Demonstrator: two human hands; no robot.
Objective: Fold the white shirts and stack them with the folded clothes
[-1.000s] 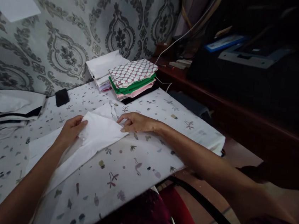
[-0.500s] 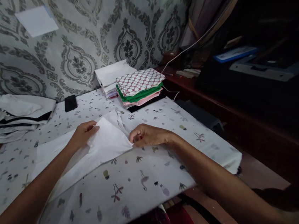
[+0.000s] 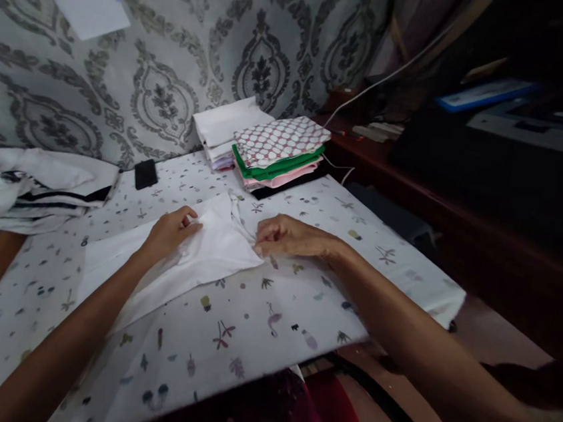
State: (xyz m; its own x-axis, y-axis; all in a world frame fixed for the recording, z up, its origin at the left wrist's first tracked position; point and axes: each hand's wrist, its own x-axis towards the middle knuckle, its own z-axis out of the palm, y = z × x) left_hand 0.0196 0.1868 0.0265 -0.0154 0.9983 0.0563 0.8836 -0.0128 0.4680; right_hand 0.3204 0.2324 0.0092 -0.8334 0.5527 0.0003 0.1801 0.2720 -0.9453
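A white cloth [image 3: 207, 247] lies partly folded, with some wrinkles, on the printed table cover [image 3: 250, 315]. My left hand [image 3: 172, 232] pinches the cloth's upper surface near its middle, thumb and fingers together. At the cloth's right edge is my right hand [image 3: 291, 237], its fingers curled closed on the fabric at the corner. Under the fingertips, the exact grip is partly hidden.
Behind the cloth stand folded fabrics, a patterned one [image 3: 281, 140] on top beside a white stack [image 3: 230, 122]. A black phone [image 3: 145, 174] lies back left, near striped white clothing [image 3: 62, 188]. A dark wooden ledge [image 3: 415, 185] runs along the right.
The camera view has shifted, so the table contents sit slightly higher and further right. Both hands stay at the cloth, whose right corner now lies flatter and lower beside my right fingers.
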